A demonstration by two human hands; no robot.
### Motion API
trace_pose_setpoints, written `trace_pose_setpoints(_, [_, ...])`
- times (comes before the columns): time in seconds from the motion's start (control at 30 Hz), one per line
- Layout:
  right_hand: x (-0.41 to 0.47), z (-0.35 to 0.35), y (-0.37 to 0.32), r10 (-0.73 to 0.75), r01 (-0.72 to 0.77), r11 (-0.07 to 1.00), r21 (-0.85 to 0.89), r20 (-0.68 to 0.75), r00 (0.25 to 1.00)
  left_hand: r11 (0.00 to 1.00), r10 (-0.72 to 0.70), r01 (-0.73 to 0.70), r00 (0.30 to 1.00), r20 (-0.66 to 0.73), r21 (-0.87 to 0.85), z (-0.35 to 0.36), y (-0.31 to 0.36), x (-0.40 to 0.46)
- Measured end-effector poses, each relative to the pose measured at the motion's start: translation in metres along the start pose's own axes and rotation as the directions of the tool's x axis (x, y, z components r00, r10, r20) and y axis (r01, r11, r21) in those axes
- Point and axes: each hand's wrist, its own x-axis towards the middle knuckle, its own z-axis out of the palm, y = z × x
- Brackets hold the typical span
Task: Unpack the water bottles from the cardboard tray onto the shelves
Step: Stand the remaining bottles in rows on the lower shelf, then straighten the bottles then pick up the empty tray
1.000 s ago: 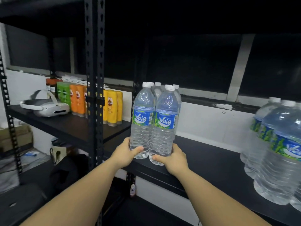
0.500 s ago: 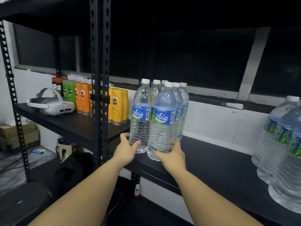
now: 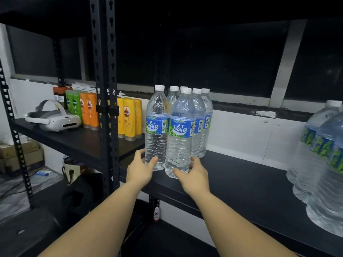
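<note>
At frame centre, the left hand (image 3: pixel 141 168) and right hand (image 3: pixel 193 174) each grip a front Vaig water bottle (image 3: pixel 179 134) base on the black shelf (image 3: pixel 241 175).

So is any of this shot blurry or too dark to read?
Head view: the large clear water bottles at the right edge are smeared and stretched; the window area behind is nearly black; the blue-labelled clear plastic bottles in the centre are sharp, labels legible.

Black shelf (image 3: pixel 241 179) carries about 6 upright water bottles (image 3: pixel 178 130).
</note>
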Motion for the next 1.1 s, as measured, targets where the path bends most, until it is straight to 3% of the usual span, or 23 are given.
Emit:
trace_pose_setpoints(0.37, [-0.008, -0.006, -0.006, 0.006, -0.006, 1.000, 0.003, -0.025, 1.000, 0.992, 0.030, -0.039, 0.997, 0.073, 0.118, -0.006, -0.006, -0.028])
trace_pose_setpoints(0.57, [-0.041, -0.036, -0.005, 0.001, 0.002, 0.994, -0.113, 0.026, 1.000, 0.906, 0.179, -0.215, 0.975, 0.129, 0.364, -0.003, 0.001, -0.071])
trace_pose_setpoints(0.77, [-0.097, -0.121, 0.038, -0.086, 0.098, 0.914, -0.394, 0.049, 0.995, 0.733, 0.410, -0.532, 0.843, 0.349, 0.423, 0.045, 0.023, -0.135])
trace_pose_setpoints(1.1, [-0.169, -0.255, 0.128, -0.201, 0.083, 0.667, -0.740, -0.072, 0.977, 0.546, 0.542, -0.736, 0.675, 0.500, 0.401, 0.133, 0.060, -0.227])
